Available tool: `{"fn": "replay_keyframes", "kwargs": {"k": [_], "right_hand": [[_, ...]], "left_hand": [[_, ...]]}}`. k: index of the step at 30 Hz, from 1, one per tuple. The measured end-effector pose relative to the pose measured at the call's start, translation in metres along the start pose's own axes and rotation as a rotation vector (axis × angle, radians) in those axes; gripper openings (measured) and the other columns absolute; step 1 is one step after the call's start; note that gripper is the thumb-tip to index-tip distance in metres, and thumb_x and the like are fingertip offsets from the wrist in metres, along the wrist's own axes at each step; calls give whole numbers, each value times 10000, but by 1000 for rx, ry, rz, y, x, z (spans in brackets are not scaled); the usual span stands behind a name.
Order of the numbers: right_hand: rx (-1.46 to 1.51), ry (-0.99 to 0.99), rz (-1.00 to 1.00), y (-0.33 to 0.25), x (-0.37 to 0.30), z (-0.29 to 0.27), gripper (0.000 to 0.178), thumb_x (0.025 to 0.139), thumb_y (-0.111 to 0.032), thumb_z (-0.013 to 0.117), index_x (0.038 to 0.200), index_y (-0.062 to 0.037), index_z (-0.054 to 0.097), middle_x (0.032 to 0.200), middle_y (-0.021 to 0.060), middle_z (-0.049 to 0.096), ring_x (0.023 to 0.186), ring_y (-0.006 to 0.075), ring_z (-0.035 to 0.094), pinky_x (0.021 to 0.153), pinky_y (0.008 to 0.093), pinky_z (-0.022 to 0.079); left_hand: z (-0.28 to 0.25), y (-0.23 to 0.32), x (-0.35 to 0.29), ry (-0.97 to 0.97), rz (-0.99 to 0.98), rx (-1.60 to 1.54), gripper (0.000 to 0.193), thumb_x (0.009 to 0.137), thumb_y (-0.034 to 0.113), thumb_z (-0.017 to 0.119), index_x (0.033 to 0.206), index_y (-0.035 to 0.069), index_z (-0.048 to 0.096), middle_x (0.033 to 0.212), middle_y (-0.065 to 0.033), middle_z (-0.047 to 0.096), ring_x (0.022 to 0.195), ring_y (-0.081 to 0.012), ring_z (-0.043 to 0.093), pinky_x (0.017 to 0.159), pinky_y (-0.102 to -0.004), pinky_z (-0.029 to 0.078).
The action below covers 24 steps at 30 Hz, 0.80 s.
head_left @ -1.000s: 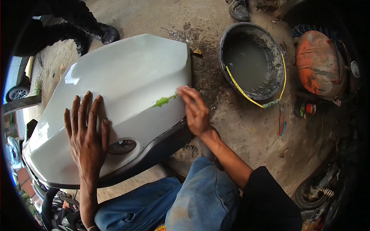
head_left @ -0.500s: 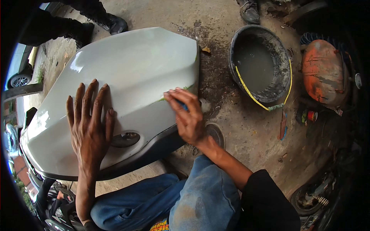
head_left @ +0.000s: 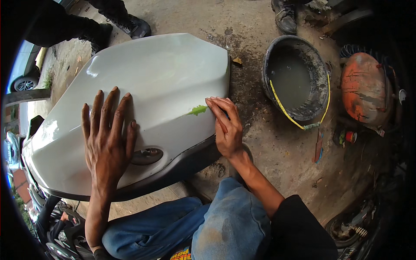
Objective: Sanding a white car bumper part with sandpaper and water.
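Note:
A white car bumper (head_left: 173, 56) with a dark lower edge lies in front of me. My left hand (head_left: 106, 145) rests flat on it, fingers spread, beside the oval fog-lamp opening (head_left: 147, 156). Along the bumper's crease sits a jagged, bright green patch (head_left: 198, 110). My right hand (head_left: 227, 125) is at the right end of that patch, fingers bent and pressed together near the bumper's right edge. Whatever those fingers hold is hidden beneath them.
A black bucket (head_left: 265, 65) of murky water with a yellow handle stands right of the bumper. Beyond it is a worn orange tank (head_left: 364, 86). Other people's boots (head_left: 138, 27) are at the far side. A motorcycle wheel (head_left: 338, 227) shows at lower right.
My right hand has shifted right along the crease, uncovering more of the green patch. The blue piece glimpsed under its fingers is now out of sight. My left hand stays flat on the bumper.

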State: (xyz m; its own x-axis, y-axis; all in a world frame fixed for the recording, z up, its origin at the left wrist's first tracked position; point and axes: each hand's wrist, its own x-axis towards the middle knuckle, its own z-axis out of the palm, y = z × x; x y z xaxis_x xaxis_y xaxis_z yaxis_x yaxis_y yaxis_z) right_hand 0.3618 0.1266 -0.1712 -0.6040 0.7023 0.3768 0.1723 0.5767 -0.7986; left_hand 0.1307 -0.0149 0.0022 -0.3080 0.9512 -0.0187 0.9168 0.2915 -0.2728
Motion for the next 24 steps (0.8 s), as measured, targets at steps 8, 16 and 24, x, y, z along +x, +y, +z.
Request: {"fn": "replay_keyframes", "kwargs": {"k": [8, 16, 24], "right_hand": [[44, -26, -53, -11, 6, -1, 535, 918, 90, 586, 1428, -15, 706, 1398, 149, 673, 1350, 348, 616, 1233, 505, 453], [65, -101, -118, -29, 11, 5, 501, 946, 53, 609, 1430, -30, 711, 1352, 147, 692, 1338, 346, 625, 1245, 512, 439], [74, -107, -95, -42, 14, 4, 487, 939, 64, 622, 1415, 8, 710, 1341, 175, 705, 1320, 349, 640, 1224, 505, 459]], "left_hand": [[-1, -3, -1, 9, 1, -8, 553, 1058, 239, 610, 1604, 172, 554, 1701, -96, 474, 1622, -335, 358, 1364, -563, 188], [-1, -5, -3, 3, -9, 9, 550, 1060, 232, 609, 1604, 172, 553, 1697, -97, 477, 1617, -339, 365, 1358, -569, 202], [1, -3, -2, 10, -3, 4, 556, 1042, 278, 643, 1583, 167, 574, 1680, -110, 493, 1616, -349, 358, 1365, -573, 191]]}}
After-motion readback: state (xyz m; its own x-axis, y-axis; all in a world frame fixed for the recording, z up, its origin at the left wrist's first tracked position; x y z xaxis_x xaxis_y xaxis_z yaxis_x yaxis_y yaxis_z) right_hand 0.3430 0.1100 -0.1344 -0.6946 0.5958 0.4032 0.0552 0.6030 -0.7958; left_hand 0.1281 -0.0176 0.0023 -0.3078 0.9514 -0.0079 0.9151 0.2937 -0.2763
